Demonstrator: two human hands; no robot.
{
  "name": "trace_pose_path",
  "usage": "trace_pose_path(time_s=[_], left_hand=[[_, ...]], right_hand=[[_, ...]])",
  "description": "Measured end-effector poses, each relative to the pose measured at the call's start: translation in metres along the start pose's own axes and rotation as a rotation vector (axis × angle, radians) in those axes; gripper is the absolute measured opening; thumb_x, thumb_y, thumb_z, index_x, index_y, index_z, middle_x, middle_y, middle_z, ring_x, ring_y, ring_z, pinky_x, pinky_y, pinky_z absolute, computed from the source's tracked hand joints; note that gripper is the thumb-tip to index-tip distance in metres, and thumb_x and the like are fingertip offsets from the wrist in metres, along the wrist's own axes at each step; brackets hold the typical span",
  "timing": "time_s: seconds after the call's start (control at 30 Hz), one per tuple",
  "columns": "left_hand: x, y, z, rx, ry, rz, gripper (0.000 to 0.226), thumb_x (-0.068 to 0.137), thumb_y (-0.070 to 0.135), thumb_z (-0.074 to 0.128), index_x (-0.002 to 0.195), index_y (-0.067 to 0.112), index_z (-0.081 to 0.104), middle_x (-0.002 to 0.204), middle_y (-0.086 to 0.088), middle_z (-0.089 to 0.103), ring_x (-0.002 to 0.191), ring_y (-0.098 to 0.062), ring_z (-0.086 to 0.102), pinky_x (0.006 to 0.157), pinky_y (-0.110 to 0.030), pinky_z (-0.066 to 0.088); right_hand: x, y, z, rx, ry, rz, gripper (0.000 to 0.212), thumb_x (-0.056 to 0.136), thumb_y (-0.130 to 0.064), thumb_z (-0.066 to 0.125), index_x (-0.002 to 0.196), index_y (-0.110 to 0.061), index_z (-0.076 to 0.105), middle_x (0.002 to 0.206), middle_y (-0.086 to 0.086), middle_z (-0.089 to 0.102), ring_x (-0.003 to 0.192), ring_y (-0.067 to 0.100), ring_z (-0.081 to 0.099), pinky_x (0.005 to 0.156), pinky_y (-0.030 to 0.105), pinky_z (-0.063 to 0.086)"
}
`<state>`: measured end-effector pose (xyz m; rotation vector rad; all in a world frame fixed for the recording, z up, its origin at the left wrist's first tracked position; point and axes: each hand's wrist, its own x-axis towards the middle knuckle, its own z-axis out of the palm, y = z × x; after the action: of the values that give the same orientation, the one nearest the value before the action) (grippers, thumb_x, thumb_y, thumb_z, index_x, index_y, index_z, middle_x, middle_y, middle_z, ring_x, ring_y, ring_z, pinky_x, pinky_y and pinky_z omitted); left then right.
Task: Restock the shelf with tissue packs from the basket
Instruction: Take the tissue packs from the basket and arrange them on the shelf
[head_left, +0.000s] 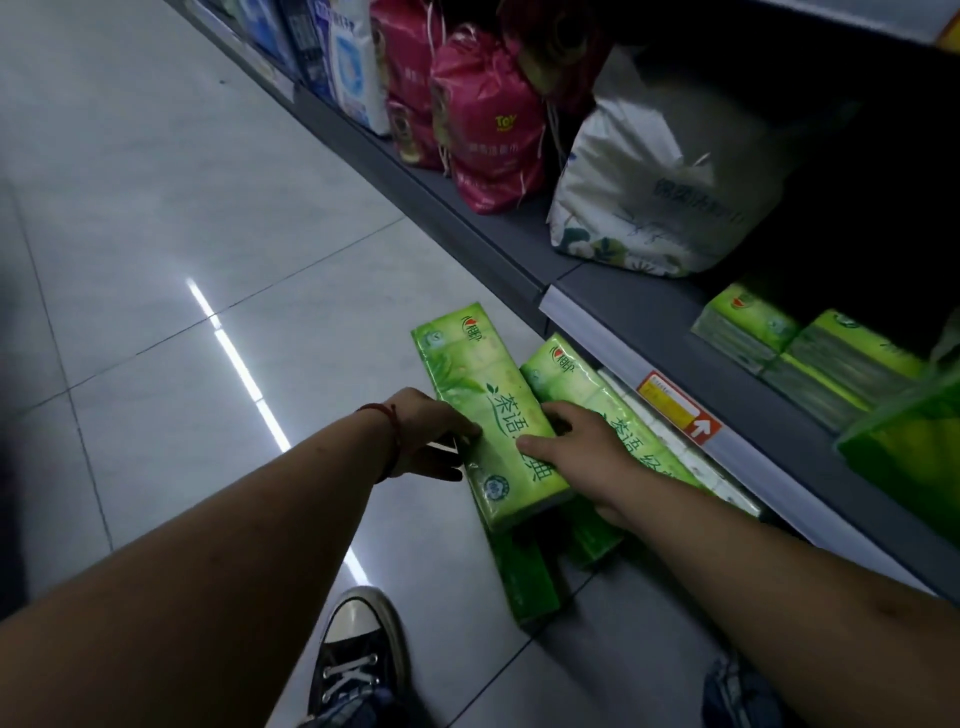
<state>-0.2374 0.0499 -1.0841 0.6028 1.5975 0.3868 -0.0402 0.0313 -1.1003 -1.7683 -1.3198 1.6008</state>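
Tissue packs in green plastic wrap lie piled on the pale tiled floor (156, 218), close against the foot of the grey metal shelf (613, 296). The topmost long green tissue pack (483, 395) lies at a slant across the pile. The left hand (431, 436) grips its left edge, thumb on top and fingers curled beneath. The right hand (576, 441) clasps its right edge, thumb pressed on the printed face and fingers tucked down between it and the second green pack (566, 374) just beside it. More green packs (524, 577) lie underneath, partly hidden by the top one. White-wrapped packs (670, 441) sit under the shelf lip, touching the pile.

A red cord bracelet (392, 431) circles the left wrist. On the shelf board, several small green tissue packs (810, 353) stand stacked, with a blurred green pack (909, 467) nearer the camera. Further along stand a large white floral bag (665, 197), pink drawstring bags (483, 135) and blue-and-white packs (353, 57). A yellow and red price tag (675, 410) sits on the shelf edge directly above the pile. A black canvas shoe (358, 654) rests on the floor below the left arm.
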Motion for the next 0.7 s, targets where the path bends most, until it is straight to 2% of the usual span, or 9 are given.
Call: trace_pose_path(time_s=[0.1, 0.17, 0.23, 0.3, 0.4, 0.47, 0.53, 0.63, 0.7], left_hand=[[-0.039, 0.023, -0.007, -0.041, 0.031, 0.076, 0.054, 0.086, 0.02, 0.082, 0.131, 0.002, 0.059, 0.127, -0.025, 0.062, 0.108, -0.041, 0.069, 0.083, -0.05, 0.061], [-0.07, 0.036, -0.011, -0.097, 0.053, 0.15, 0.06, 0.085, 0.031, 0.083, 0.134, 0.005, 0.058, 0.126, -0.023, 0.063, 0.109, -0.039, 0.069, 0.087, -0.048, 0.061], [-0.107, 0.046, -0.011, -0.184, 0.051, 0.226, 0.06, 0.085, 0.037, 0.082, 0.132, 0.008, 0.059, 0.124, -0.02, 0.064, 0.109, -0.035, 0.069, 0.093, -0.05, 0.06], [-0.144, 0.054, -0.011, -0.291, 0.046, 0.287, 0.06, 0.081, 0.04, 0.084, 0.129, 0.011, 0.062, 0.128, -0.019, 0.065, 0.108, -0.034, 0.07, 0.09, -0.051, 0.062], [-0.199, 0.058, -0.01, -0.434, 0.04, 0.388, 0.056, 0.082, 0.036, 0.085, 0.129, 0.013, 0.065, 0.127, -0.017, 0.067, 0.106, -0.036, 0.072, 0.077, -0.05, 0.065], [-0.229, 0.055, -0.006, -0.523, 0.013, 0.473, 0.05, 0.086, 0.03, 0.081, 0.129, 0.012, 0.065, 0.12, -0.014, 0.067, 0.092, -0.035, 0.075, 0.069, -0.046, 0.065], [-0.253, 0.05, 0.002, -0.618, -0.014, 0.533, 0.042, 0.088, 0.026, 0.078, 0.125, 0.011, 0.065, 0.117, -0.011, 0.068, 0.087, -0.034, 0.076, 0.065, -0.044, 0.065], [-0.273, 0.041, 0.018, -0.756, -0.022, 0.59, 0.035, 0.089, 0.019, 0.077, 0.122, 0.01, 0.067, 0.116, -0.012, 0.073, 0.101, -0.04, 0.073, 0.069, -0.046, 0.065], [-0.276, 0.033, 0.027, -0.802, -0.03, 0.609, 0.036, 0.089, 0.016, 0.077, 0.123, 0.009, 0.067, 0.12, -0.014, 0.075, 0.106, -0.043, 0.072, 0.077, -0.048, 0.065]], right_hand=[[-0.021, -0.029, -0.016, 0.09, -0.038, -0.068, 0.044, 0.091, -0.011, 0.076, 0.132, -0.017, 0.061, 0.116, 0.005, 0.071, 0.099, 0.025, 0.072, 0.095, 0.047, 0.058], [-0.042, -0.055, -0.028, 0.141, -0.079, -0.121, 0.025, 0.092, -0.007, 0.073, 0.109, -0.023, 0.065, 0.102, -0.002, 0.069, 0.089, 0.02, 0.072, 0.086, 0.04, 0.059], [-0.066, -0.082, -0.04, 0.192, -0.115, -0.166, 0.027, 0.092, -0.006, 0.073, 0.1, -0.028, 0.061, 0.099, -0.003, 0.07, 0.083, 0.018, 0.072, 0.074, 0.034, 0.058], [-0.092, -0.107, -0.05, 0.214, -0.129, -0.204, 0.028, 0.09, -0.006, 0.075, 0.11, -0.022, 0.063, 0.105, 0.001, 0.073, 0.085, 0.022, 0.075, 0.068, 0.032, 0.059], [-0.133, -0.136, -0.064, 0.261, -0.13, -0.26, 0.046, 0.087, -0.009, 0.079, 0.13, -0.012, 0.064, 0.116, 0.008, 0.074, 0.086, 0.022, 0.077, 0.062, 0.03, 0.059], [-0.16, -0.149, -0.073, 0.317, -0.12, -0.295, 0.036, 0.086, -0.012, 0.079, 0.121, -0.015, 0.068, 0.105, 0.005, 0.077, 0.074, 0.016, 0.076, 0.054, 0.025, 0.056], [-0.182, -0.156, -0.081, 0.41, -0.079, -0.301, 0.03, 0.086, -0.017, 0.08, 0.114, -0.016, 0.069, 0.093, 0.003, 0.077, 0.073, 0.018, 0.073, 0.058, 0.027, 0.055], [-0.205, -0.158, -0.087, 0.532, -0.069, -0.262, 0.029, 0.086, -0.027, 0.08, 0.11, -0.014, 0.069, 0.093, 0.007, 0.075, 0.08, 0.024, 0.071, 0.066, 0.036, 0.058], [-0.215, -0.149, -0.086, 0.569, -0.07, -0.269, 0.041, 0.084, -0.025, 0.082, 0.12, -0.014, 0.066, 0.099, 0.01, 0.077, 0.079, 0.027, 0.074, 0.063, 0.038, 0.059]])
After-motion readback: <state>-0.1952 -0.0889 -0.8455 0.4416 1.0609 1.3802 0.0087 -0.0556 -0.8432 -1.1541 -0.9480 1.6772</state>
